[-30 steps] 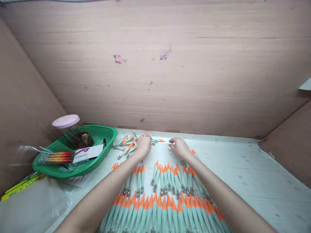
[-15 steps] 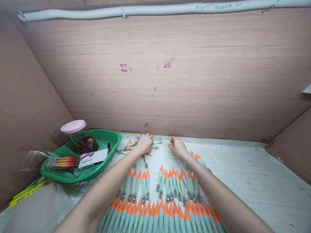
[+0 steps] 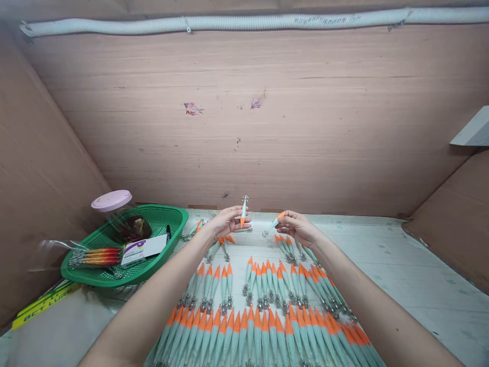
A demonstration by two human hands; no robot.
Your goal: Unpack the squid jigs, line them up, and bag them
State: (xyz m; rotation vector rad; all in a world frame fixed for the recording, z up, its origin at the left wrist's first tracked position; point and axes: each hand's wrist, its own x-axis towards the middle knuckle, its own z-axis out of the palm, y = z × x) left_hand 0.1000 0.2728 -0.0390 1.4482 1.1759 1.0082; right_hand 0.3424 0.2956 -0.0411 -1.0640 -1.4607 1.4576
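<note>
My left hand (image 3: 228,222) holds a pale green lure with an orange tip (image 3: 243,210) between its fingers, the hooks pointing up and the orange end down. To its right, my right hand (image 3: 300,228) pinches another lure (image 3: 275,223) by its orange end, its hooks slanting down to the left. Below both hands lie rows of similar lures (image 3: 265,331), orange tips pointing away from me. A few loose lures (image 3: 218,245) lie under my left hand, and a small group (image 3: 284,245) rests just below my right hand.
A green basket (image 3: 178,216) at the left holds a jar with a pink lid (image 3: 111,200), a white box (image 3: 143,251) and bagged red-yellow lures (image 3: 102,256). A yellow-edged package (image 3: 46,306) lies in front of it. Behind stands a brown board wall (image 3: 290,153).
My left hand has risen from the loose pile with a lure held upright. My right hand has shifted slightly right and turned, still holding a lure. The view has shifted slightly.
</note>
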